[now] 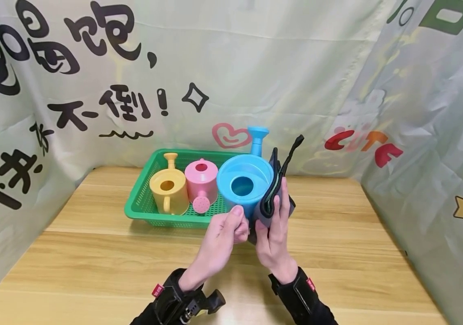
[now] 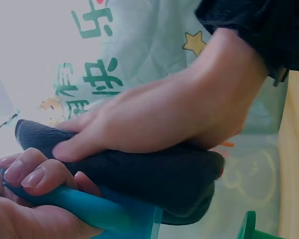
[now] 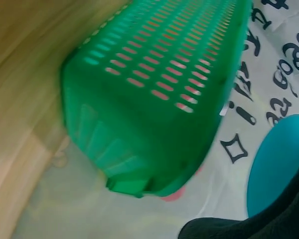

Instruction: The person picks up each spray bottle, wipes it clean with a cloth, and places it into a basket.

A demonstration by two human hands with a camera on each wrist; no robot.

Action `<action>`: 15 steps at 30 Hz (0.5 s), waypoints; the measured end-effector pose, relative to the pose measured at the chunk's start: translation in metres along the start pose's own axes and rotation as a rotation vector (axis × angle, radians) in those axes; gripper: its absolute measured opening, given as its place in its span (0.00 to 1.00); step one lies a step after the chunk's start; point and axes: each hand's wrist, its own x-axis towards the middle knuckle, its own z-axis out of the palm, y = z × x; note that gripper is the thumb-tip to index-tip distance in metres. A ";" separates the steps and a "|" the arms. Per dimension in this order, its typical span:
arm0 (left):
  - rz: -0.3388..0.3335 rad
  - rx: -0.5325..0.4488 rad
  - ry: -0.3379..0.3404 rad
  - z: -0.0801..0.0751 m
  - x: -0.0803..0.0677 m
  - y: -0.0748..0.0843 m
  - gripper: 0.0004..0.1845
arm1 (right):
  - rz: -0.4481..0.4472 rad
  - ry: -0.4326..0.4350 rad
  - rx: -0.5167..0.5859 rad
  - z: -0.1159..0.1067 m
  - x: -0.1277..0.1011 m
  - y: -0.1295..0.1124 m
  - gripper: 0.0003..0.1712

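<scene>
A blue watering can [image 1: 257, 174] is held up over the right end of the green basket, its sprinkler head pointing to the back. My left hand [image 1: 223, 232] grips its handle, and the left wrist view shows the fingers curled round the blue handle [image 2: 84, 204]. My right hand [image 1: 276, 234] holds a folded dark grey cloth [image 1: 267, 207] with a black loop against the can's right side. In the left wrist view, the thumb lies over the cloth [image 2: 149, 174]. The right wrist view shows only part of the cloth [image 3: 229, 228] beside the blue can [image 3: 274, 164].
The green basket [image 1: 138, 198] stands on the wooden table [image 1: 113, 271] near the back wall. A yellow watering can [image 1: 176, 196] and a pink watering can [image 1: 210, 178] are in it. Printed fabric walls [image 1: 296, 90] enclose the table at the back and sides.
</scene>
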 end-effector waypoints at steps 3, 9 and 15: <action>-0.017 -0.011 -0.007 0.003 0.000 -0.001 0.27 | -0.004 0.025 -0.009 -0.001 0.004 -0.004 0.33; -0.027 0.009 -0.004 0.005 -0.002 -0.001 0.27 | -0.067 0.063 -0.048 -0.001 0.005 -0.005 0.32; -0.011 0.016 0.001 0.004 -0.003 0.000 0.27 | -0.095 0.064 -0.032 0.001 0.002 0.001 0.32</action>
